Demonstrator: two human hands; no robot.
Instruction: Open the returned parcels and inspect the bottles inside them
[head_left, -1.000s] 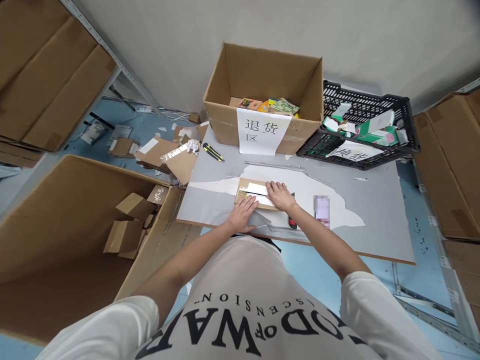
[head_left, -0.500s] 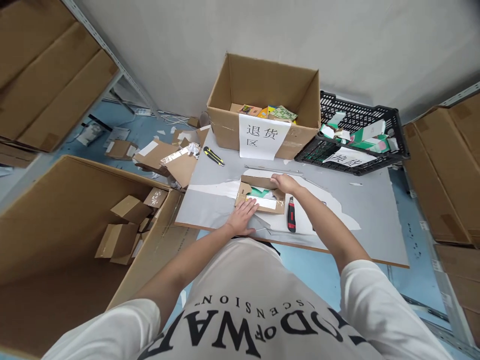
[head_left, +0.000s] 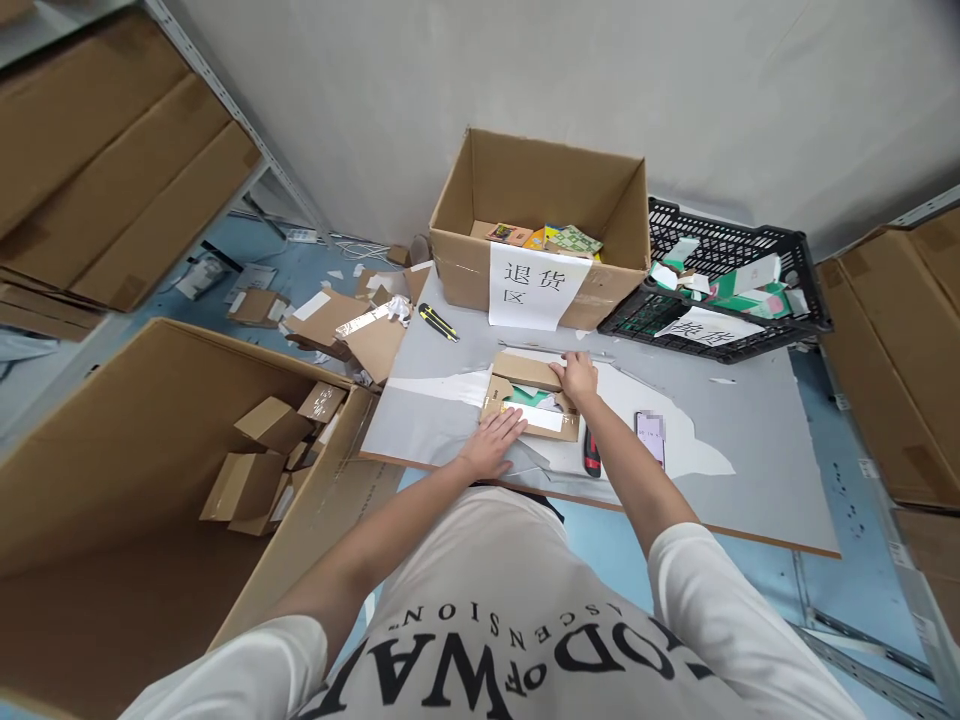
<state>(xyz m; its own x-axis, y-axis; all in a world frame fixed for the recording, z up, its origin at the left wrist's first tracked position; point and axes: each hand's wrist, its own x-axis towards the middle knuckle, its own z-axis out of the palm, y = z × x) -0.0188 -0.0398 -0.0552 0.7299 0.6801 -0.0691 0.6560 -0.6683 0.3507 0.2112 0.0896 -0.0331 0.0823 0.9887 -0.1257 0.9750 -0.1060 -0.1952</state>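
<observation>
On the gray table (head_left: 772, 480), a small open box (head_left: 535, 417) has the left hand (head_left: 495, 443) laid flat at its near side, gripping nothing, while the right hand (head_left: 580, 379), half curled, touches the box's far flap (head_left: 526, 371), but I cannot tell if it pinches.

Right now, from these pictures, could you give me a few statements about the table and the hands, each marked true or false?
1. The small box is open. True.
2. The left hand rests on the near side of that box. True.
3. The right hand holds the red-and-black cutter. False: it is at the box's far flap; the cutter lies on the table.
4. The black crate stands left of the carton with coloured items. False: it stands on the right.
5. A phone lies on the table. True.
</observation>
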